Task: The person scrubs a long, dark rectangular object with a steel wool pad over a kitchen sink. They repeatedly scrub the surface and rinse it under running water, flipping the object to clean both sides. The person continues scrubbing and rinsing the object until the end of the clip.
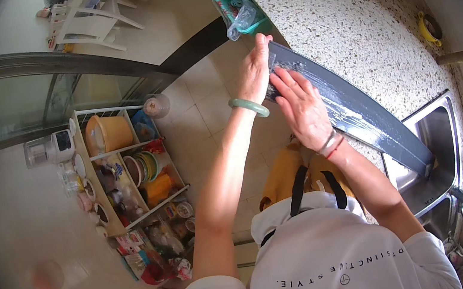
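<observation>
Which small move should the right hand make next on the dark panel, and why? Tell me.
Probably slide the right hand down the dark panel toward the sink, with the left hand steadying the upper end: whitish streaks run along the face below the right hand, and the lower end reaches over the sink.

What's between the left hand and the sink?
Head view: a long dark panel, white-streaked, spans from the left hand to the sink, the right hand over its upper part.
</observation>
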`<action>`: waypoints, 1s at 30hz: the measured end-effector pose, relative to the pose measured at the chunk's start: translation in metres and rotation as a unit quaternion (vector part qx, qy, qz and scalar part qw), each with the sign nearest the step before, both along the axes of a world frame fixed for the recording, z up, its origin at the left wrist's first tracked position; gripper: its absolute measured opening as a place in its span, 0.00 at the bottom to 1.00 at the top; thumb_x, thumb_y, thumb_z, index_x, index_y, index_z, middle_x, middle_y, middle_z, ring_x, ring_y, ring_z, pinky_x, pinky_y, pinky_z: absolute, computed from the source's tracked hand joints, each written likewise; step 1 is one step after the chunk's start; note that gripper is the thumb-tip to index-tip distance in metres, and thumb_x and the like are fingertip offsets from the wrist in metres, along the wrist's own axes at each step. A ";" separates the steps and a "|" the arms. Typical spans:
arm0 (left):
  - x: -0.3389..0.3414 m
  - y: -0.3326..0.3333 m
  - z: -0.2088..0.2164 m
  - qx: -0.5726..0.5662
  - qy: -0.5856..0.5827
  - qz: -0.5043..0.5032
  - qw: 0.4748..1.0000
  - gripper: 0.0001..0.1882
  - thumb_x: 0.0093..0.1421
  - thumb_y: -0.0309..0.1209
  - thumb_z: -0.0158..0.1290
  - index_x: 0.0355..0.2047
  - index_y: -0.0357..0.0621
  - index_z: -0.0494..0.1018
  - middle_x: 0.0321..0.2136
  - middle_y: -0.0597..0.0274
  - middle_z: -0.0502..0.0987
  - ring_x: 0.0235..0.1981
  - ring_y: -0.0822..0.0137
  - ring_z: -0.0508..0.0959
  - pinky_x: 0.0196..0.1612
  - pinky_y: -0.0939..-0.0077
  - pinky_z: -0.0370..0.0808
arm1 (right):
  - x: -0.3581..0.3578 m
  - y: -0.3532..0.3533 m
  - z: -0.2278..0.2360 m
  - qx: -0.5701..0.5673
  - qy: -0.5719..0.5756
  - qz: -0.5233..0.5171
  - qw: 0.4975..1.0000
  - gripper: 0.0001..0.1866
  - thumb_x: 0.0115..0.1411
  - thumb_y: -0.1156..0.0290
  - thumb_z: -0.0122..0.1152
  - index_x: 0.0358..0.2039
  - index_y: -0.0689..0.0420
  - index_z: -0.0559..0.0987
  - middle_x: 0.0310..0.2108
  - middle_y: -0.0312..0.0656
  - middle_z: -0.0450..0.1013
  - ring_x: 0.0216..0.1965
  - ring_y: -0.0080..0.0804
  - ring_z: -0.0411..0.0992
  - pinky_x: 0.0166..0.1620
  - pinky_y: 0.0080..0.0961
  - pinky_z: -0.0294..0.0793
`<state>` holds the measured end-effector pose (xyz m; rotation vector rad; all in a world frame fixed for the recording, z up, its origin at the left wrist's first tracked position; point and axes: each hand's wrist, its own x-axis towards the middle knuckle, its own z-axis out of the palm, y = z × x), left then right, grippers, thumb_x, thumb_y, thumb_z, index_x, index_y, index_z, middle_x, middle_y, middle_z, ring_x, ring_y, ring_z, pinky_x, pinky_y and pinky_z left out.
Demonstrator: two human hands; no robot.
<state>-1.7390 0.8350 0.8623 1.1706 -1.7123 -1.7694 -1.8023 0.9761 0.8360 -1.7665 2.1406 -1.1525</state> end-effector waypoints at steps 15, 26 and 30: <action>0.002 0.004 0.002 -0.033 0.003 0.016 0.999 0.45 0.66 0.65 0.40 0.59 0.31 0.69 0.58 0.52 0.72 0.60 0.67 0.69 0.63 0.75 0.62 | -0.015 -0.016 0.001 0.028 0.059 -0.029 0.997 0.26 0.66 0.67 0.54 0.64 0.54 0.68 0.66 0.41 0.62 0.65 0.41 0.60 0.64 0.39 0.61; 0.002 0.003 0.001 -0.031 -0.008 -0.011 0.999 0.42 0.67 0.63 0.41 0.59 0.32 0.69 0.60 0.47 0.70 0.64 0.60 0.66 0.66 0.69 0.59 | -0.014 0.067 -0.014 0.094 -0.061 -0.016 0.994 0.22 0.67 0.73 0.49 0.62 0.57 0.71 0.64 0.45 0.66 0.65 0.48 0.61 0.66 0.40 0.59; -0.003 0.008 0.008 -0.029 0.003 -0.014 0.999 0.41 0.68 0.61 0.42 0.59 0.31 0.69 0.60 0.47 0.71 0.64 0.61 0.66 0.66 0.70 0.59 | 0.002 0.004 0.001 0.008 -0.059 0.026 0.998 0.20 0.67 0.71 0.51 0.58 0.57 0.74 0.60 0.45 0.69 0.61 0.46 0.64 0.61 0.40 0.64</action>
